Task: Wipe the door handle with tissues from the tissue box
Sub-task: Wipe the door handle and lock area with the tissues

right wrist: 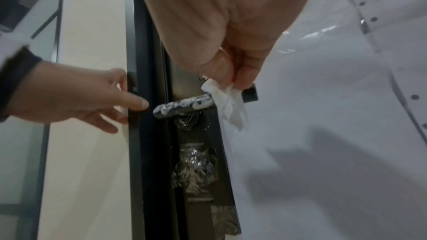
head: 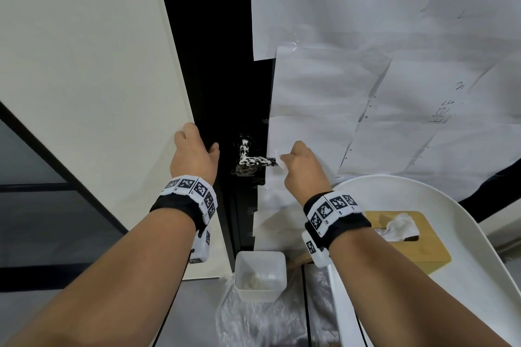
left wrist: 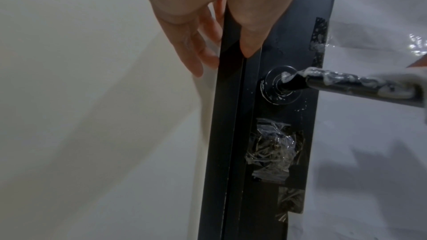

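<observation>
A black lever door handle (head: 255,161) (left wrist: 346,84) (right wrist: 182,106), smeared with white foam, sticks out of the dark door edge. My right hand (head: 298,167) (right wrist: 231,78) pinches a white tissue (head: 282,163) (right wrist: 228,105) and holds it against the handle's outer end. My left hand (head: 194,153) (left wrist: 221,43) (right wrist: 97,101) grips the black door edge (left wrist: 231,98) left of the handle, thumb on the front, fingers behind. A wooden tissue box (head: 414,236) with a tissue sticking up stands at the lower right.
The tissue box stands on a white round seat (head: 451,276). A white bin (head: 260,275) holding crumpled tissues stands on the floor below the handle, on clear plastic. Paper sheets (head: 366,65) cover the door's face. A pale wall (head: 84,65) lies to the left.
</observation>
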### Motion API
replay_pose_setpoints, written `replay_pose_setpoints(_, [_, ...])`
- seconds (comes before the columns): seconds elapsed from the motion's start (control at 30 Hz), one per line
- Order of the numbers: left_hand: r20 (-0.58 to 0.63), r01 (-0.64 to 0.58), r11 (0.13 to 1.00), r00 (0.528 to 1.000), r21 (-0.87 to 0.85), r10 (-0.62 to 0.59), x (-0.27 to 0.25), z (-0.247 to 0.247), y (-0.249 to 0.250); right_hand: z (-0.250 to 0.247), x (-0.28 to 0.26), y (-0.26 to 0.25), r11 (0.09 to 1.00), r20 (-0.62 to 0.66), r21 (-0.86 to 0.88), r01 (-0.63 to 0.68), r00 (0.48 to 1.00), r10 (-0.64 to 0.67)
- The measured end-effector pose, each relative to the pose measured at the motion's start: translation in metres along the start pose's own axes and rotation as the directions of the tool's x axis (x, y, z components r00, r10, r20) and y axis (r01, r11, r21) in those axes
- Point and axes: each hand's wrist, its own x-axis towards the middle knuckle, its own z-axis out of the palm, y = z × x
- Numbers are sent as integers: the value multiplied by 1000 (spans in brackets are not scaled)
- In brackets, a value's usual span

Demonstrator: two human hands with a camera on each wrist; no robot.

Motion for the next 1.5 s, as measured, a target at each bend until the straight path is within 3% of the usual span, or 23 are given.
replay_pose_setpoints(0.13, [-2, 0, 1000, 1000, 0, 0, 0, 1, -1, 0, 1, 0, 998, -61, 18, -57, 996, 58])
replay_pose_setpoints(0.27, [4, 8, 1000, 1000, -3, -8, 0, -1, 1, 5, -1, -12, 1000, -5, -4, 18, 1000, -18])
replay_pose_setpoints(0.37, [9, 12, 999, 1000, -34, -12, 2, -3, 0, 10, 5, -5, 994, -10, 111, 19, 1000, -18])
replay_pose_setpoints(0.53, [-23, 21, 991, 999, -131, -24, 5, -12, 4, 4, 7, 7, 968, -137, 252, -23, 989, 59])
replay_pose_setpoints(0.63, [-66, -5, 985, 998, -173, -7, 6, -15, 7, 1, 9, 5, 986, -139, 162, -29, 989, 52])
replay_pose_setpoints(0.8, [-79, -66, 988, 995, -143, 56, 8, -14, 8, 1, 0, -8, 1000, 6, -5, -8, 1000, 8])
replay_pose_setpoints(0.9, [-69, -52, 987, 997, -153, 42, 8, -12, 9, 4, 0, -12, 999, 28, 17, 36, 999, -37])
replay_pose_setpoints(1.03, [-62, -48, 987, 997, -154, 39, 9, -8, 7, 3, 5, 2, 996, -25, 85, -30, 999, 32])
replay_pose_setpoints(1.13, [-64, -57, 983, 997, -174, 46, 10, -4, 4, -1, 5, 4, 998, -31, -4, -57, 998, 57])
replay_pose_setpoints(1.37, [-66, -64, 983, 996, -172, 54, 11, -4, 3, 9, 2, -21, 996, 34, 15, 86, 996, -87])
replay_pose_setpoints(1.5, [-64, -70, 981, 996, -178, 59, 11, -5, 2, -1, 4, -12, 994, -33, 108, 16, 999, -12])
